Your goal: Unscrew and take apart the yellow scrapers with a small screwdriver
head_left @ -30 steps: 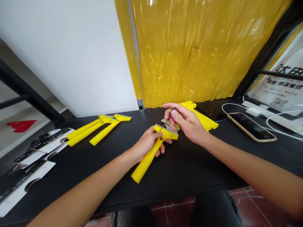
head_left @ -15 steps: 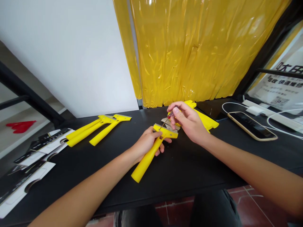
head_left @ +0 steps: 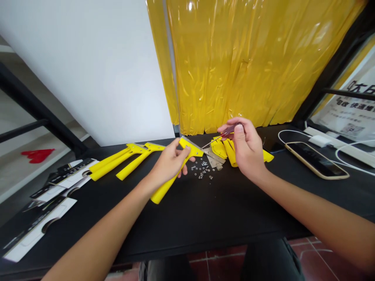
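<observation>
My left hand (head_left: 171, 160) is closed round the neck of a yellow scraper (head_left: 164, 188), whose head with a metal edge tilts up to the left. In my right hand (head_left: 247, 146) is a screwdriver (head_left: 230, 132) with a dark red handle. Its thin shaft points left, its tip close to the right end of the scraper head; whether they touch I cannot tell. Beneath and between the hands lie several small screws and nuts (head_left: 202, 170). Beside them are flat metal plates (head_left: 215, 159) and loose yellow scraper parts (head_left: 230, 152), partly hidden by my right hand.
Several more yellow scrapers (head_left: 125, 169) lie on the black table (head_left: 205, 218) at the left, touching black-and-white cardboard sleeves (head_left: 55, 210). At the right are a phone (head_left: 316, 159), a power strip (head_left: 351, 150) and white cables. Yellow plastic sheeting (head_left: 234, 70) hangs behind.
The scraper has moved left and up in my left hand. My right hand has drawn the screwdriver back to the right, away from the scraper's screw, and the small hardware now shows.
</observation>
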`<state>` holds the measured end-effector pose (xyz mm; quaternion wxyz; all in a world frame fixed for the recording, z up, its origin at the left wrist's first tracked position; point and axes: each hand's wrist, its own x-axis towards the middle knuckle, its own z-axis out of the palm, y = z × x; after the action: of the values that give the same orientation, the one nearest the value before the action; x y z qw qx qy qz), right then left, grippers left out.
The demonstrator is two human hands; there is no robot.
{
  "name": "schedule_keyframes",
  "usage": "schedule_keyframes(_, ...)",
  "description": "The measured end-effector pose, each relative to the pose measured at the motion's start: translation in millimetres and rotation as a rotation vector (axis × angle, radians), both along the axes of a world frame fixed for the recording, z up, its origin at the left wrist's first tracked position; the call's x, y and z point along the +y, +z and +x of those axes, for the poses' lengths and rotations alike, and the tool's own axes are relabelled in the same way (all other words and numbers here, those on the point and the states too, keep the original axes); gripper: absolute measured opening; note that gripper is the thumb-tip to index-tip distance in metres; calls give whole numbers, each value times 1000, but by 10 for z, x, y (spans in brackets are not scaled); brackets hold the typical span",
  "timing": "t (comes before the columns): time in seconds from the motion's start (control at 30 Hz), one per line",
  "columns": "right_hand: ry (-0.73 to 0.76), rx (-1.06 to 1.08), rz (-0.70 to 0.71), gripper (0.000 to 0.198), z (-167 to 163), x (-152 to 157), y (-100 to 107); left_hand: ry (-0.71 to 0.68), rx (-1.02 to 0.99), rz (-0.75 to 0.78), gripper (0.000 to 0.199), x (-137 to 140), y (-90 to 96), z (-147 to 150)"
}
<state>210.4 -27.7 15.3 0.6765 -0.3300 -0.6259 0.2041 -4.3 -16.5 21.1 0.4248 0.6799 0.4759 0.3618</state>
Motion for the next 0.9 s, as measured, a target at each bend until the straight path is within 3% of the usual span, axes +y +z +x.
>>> schedule_keyframes(0.17,-131,-202,129,15,35,-5,-28,30,522,495,11,-47,-39,-39)
schedule_keyframes(0.27,-103,-419,82,14,67,26,-41,8,710,658,13,-60,-93,-22)
schedule_keyframes(0.37,40,-540,-121,22,116,88,-67,-66,865,715,17,-41,-159,-17)
schedule_keyframes(0.43,148,-648,-230,45,155,131,-102,-109,966,733,19,-22,-196,-21)
schedule_keyframes(0.53,287,-841,-275,73,190,173,-177,-147,1089,799,22,0,-226,-24)
schedule_keyframes(0.63,325,-916,-250,73,184,196,-249,-162,1169,888,22,1,-221,-20)
schedule_keyframes(0.9,360,-844,-265,76,169,225,-233,-194,1192,1040,20,-21,-198,-13)
